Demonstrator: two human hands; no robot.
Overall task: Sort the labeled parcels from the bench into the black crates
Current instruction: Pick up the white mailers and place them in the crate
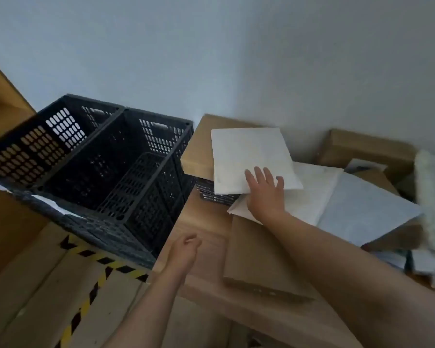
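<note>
Right hand (pixel 265 190) lies with fingers spread flat on the lower edge of a white padded mailer (pixel 251 159), pressing rather than gripping it. That mailer rests on a brown cardboard box (pixel 199 151) at 12 o'clock on the wooden bench (pixel 199 227), with more white mailers (pixel 342 204) piled at 3 o'clock. Left hand (pixel 185 247) hovers at 7 o'clock, fingers loosely curled, holding nothing. Two black crates (pixel 126 167) stand at 10 o'clock beside the bench, just above yellow-and-black floor tape (pixel 106 262)
</note>
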